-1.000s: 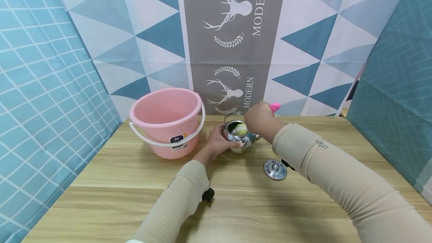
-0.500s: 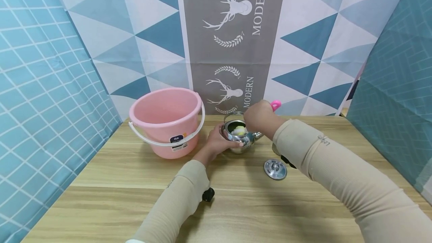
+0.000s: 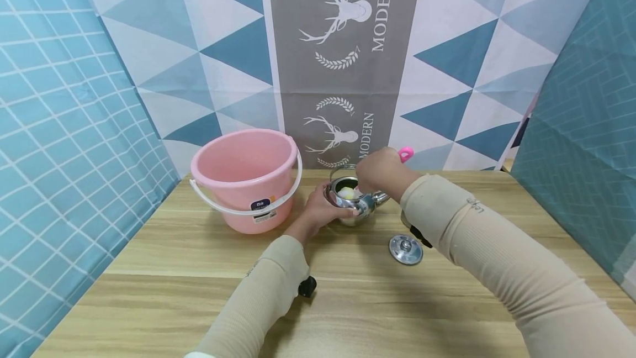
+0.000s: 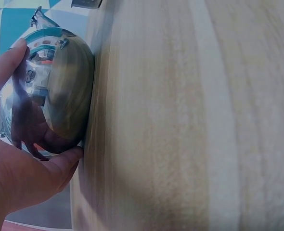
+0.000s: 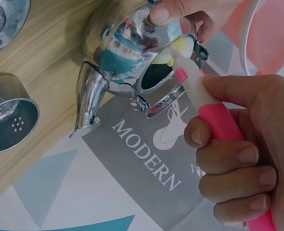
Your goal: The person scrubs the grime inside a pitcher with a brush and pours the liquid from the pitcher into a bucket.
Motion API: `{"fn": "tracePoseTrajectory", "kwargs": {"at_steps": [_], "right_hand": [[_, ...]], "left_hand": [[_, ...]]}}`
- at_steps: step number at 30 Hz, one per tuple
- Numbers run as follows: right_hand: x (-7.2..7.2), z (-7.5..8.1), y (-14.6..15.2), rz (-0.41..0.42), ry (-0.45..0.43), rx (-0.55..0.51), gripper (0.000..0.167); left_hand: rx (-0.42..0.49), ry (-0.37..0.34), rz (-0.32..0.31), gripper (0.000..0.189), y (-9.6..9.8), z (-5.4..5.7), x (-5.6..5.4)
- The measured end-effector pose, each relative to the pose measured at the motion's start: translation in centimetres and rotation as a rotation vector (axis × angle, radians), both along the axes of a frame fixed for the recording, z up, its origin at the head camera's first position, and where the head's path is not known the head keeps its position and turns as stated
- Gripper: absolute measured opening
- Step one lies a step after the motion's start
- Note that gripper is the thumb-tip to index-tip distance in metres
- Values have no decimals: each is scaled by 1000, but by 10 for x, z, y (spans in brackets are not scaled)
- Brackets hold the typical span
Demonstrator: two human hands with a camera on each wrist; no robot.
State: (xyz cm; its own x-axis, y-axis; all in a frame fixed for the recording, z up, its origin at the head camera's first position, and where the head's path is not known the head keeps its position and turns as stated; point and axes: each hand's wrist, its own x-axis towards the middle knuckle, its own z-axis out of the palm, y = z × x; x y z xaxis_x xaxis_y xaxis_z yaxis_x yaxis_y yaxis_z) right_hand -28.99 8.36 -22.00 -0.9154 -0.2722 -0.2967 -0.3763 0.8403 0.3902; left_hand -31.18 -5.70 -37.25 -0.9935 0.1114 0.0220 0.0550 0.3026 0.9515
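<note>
A shiny steel teapot (image 3: 366, 206) sits on the wooden table with its top open and its hoop handle raised at the back. My left hand (image 3: 323, 209) grips its side, the thumb across the near face and fingers around the body. In the right wrist view, my right hand (image 5: 248, 154) has its fingers wrapped around a pink-and-white cleaning brush (image 5: 221, 122), thumb along the handle. Its yellow-and-white soft head (image 5: 183, 47) is inside the teapot's mouth, partly hidden by the rim. The teapot's spout (image 5: 90, 96) points away from my left hand.
A pink bucket (image 3: 240, 195) with a white handle stands left of the teapot. The steel lid (image 3: 406, 249) lies on the table in front, to the right. A perforated steel strainer (image 5: 14, 113) stands near the spout. A patterned cloth wall rises behind the table.
The brush head has shifted slightly left and deeper within the teapot's mouth, with my right hand moving a little left. My left hand and the teapot stay in place.
</note>
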Motion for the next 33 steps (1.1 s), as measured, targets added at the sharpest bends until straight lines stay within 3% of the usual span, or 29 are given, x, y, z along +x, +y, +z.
{"fn": "tracePoseTrajectory", "kwargs": {"at_steps": [11,22,33], "right_hand": [[-5,-2,-9,42,33,34,15],[-9,-9,-7,91,122,36,21],[-14,-11,-5,87,153,55,16]], "left_hand": [[3,7,-5,104,0,-1,0],[18,-13,-7,105,0,1,1],[27,-5,-17,106,0,0,1]]}}
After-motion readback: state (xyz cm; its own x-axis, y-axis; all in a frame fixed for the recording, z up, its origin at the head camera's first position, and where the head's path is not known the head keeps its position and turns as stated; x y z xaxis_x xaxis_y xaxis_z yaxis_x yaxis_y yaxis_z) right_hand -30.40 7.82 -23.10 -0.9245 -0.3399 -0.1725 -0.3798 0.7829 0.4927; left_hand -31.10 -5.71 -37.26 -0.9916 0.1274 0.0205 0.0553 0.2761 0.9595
